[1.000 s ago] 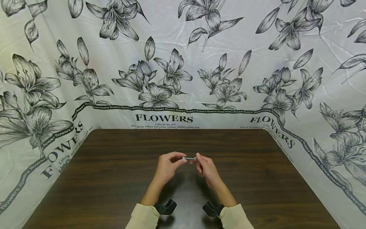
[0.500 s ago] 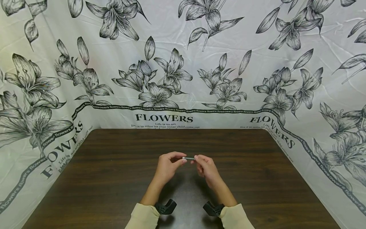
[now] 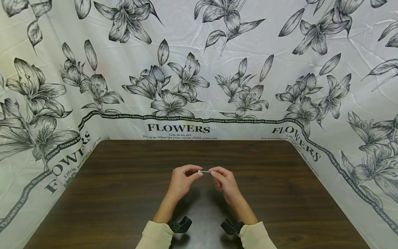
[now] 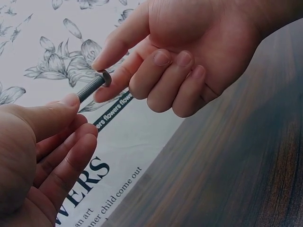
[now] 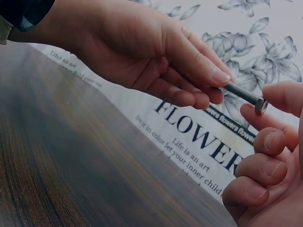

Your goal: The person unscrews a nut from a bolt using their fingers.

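A grey metal bolt [image 3: 204,172], with a threaded shank and a wider hexagonal end, is held level above the table between the two hands. My left hand [image 3: 181,181] pinches one end of the shank between thumb and fingertips, hiding that end. In the right wrist view the bolt [image 5: 244,94] sticks out from those fingertips. My right hand [image 3: 225,181] has thumb and index finger on either side of the hexagonal end. Its other fingers are curled into the palm, as the left wrist view shows of the right hand [image 4: 189,52].
A dark wood-grain table [image 3: 124,200] spreads beneath both hands. White cloth [image 3: 186,31] with black flower prints and lettering stands round its back and sides. Black bands [image 3: 180,225] sit at both wrists by the cream sleeves [image 3: 155,237].
The right fingertips have shifted left, first over and then along the bolt's right end, covering the hexagonal end seen earlier in the head view. My left hand has stayed in place.
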`<act>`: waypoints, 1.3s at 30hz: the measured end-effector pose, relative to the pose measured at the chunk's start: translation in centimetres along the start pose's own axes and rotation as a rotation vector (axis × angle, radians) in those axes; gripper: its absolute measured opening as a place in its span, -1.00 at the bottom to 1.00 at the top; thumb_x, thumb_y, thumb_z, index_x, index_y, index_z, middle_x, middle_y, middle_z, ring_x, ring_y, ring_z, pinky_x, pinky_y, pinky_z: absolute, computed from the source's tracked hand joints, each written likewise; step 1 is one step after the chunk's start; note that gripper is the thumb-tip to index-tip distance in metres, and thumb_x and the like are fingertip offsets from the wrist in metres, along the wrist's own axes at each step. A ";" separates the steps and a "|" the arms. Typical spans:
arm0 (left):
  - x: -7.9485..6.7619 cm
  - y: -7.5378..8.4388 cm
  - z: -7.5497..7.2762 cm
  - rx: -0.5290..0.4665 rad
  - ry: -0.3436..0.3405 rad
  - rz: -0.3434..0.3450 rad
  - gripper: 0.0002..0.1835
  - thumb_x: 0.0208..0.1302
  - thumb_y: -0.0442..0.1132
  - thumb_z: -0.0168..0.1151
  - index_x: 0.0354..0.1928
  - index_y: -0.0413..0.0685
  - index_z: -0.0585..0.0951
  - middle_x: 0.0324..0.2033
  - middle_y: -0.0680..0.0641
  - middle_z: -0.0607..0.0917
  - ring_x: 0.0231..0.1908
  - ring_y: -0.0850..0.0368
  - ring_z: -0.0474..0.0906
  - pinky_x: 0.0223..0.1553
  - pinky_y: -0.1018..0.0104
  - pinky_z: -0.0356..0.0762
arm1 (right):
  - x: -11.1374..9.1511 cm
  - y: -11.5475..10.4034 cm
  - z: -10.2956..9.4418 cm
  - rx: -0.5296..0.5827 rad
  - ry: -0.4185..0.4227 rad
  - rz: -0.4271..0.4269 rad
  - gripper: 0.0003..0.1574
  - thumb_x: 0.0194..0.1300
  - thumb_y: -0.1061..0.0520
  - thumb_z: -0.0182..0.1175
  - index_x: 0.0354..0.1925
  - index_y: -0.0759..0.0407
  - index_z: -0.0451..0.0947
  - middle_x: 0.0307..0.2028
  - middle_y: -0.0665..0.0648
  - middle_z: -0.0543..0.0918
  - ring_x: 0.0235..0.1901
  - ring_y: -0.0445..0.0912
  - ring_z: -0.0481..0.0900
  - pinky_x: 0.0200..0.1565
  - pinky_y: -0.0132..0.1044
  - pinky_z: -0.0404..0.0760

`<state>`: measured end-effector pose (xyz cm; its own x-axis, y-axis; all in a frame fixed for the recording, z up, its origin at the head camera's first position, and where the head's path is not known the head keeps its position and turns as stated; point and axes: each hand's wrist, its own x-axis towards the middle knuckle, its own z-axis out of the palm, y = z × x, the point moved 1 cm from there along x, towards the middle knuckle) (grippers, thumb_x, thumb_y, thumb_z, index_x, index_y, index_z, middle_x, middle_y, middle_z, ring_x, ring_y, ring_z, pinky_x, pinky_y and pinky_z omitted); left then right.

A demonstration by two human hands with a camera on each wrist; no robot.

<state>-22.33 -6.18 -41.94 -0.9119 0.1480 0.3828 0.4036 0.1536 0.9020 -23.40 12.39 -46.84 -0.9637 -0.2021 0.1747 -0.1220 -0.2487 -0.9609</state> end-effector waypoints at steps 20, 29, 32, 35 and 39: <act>0.0 0.0 0.0 -0.001 0.014 0.001 -0.84 0.09 -0.50 0.39 -0.25 -0.38 0.70 -0.43 -0.19 0.72 -0.47 -0.06 0.67 -0.41 0.33 0.63 | 0.1 0.0 0.0 0.011 -0.046 -0.108 -0.67 0.35 0.36 0.09 -0.01 0.62 0.41 -0.72 -0.02 0.23 -0.76 -0.20 0.08 -0.68 -0.25 -0.01; 0.0 0.0 0.0 -0.005 0.017 -0.002 -0.86 0.09 -0.51 0.39 -0.27 -0.29 0.72 -0.43 -0.17 0.72 -0.47 -0.04 0.68 -0.40 0.31 0.64 | 0.0 0.0 0.1 0.024 -0.048 -0.136 -0.67 0.31 0.41 0.10 -0.02 0.65 0.39 -0.71 0.01 0.22 -0.77 -0.13 0.05 -0.68 -0.23 -0.02; 0.0 0.0 0.0 -0.001 0.016 0.002 -0.86 0.09 -0.51 0.39 -0.26 -0.30 0.72 -0.43 -0.18 0.72 -0.46 -0.06 0.68 -0.40 0.33 0.63 | 0.0 0.0 0.1 0.028 -0.052 -0.147 -0.69 0.30 0.43 0.10 -0.03 0.66 0.39 -0.70 0.00 0.22 -0.77 -0.13 0.05 -0.68 -0.23 -0.02; 0.0 0.0 0.0 0.003 0.014 0.004 -0.85 0.09 -0.50 0.39 -0.26 -0.33 0.71 -0.43 -0.18 0.72 -0.46 -0.07 0.67 -0.40 0.33 0.63 | 0.0 0.1 0.0 0.035 -0.056 -0.149 -0.68 0.28 0.45 0.09 -0.01 0.65 0.38 -0.70 -0.01 0.22 -0.76 -0.15 0.06 -0.68 -0.26 -0.01; -0.1 0.1 0.0 0.006 0.013 0.003 -0.85 0.10 -0.50 0.39 -0.25 -0.35 0.71 -0.43 -0.18 0.72 -0.46 -0.06 0.67 -0.40 0.35 0.62 | 0.1 0.1 -0.1 0.042 -0.062 -0.135 -0.60 0.29 0.45 0.06 0.07 0.66 0.32 -0.70 -0.01 0.21 -0.76 -0.18 0.07 -0.68 -0.28 0.00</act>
<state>-22.23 -6.18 -41.85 -0.9116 0.1358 0.3879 0.4065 0.1588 0.8997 -23.50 12.39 -46.93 -0.9224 -0.2223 0.3158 -0.2380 -0.3169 -0.9181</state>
